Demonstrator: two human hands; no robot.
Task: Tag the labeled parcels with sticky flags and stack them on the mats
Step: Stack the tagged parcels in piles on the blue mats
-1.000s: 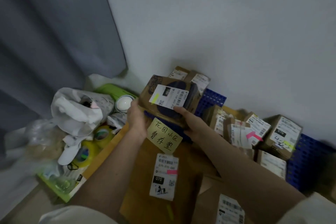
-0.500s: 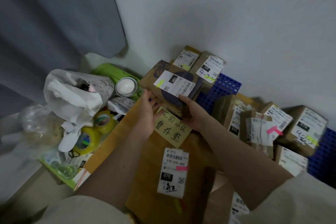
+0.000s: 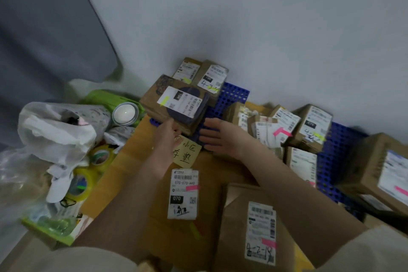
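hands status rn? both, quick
Left hand: open, fingers at the near edge of the flat parcel on the blue mat; holding nothing.
Right hand: open, fingers straight beside that parcel, holding nothing.

Blue perforated mat [image 3: 235, 95] against wall, bearing labeled cardboard parcels [image 3: 176, 104]; adjoining brown cardboard sheet [image 3: 132, 152] carrying handwritten yellow note [image 3: 187, 154].

Your two bare forearms, your left hand [image 3: 166, 137] and right hand [image 3: 223, 137] without gloves, pale beige short sleeves [image 3: 362, 252] at the frame's lower edge
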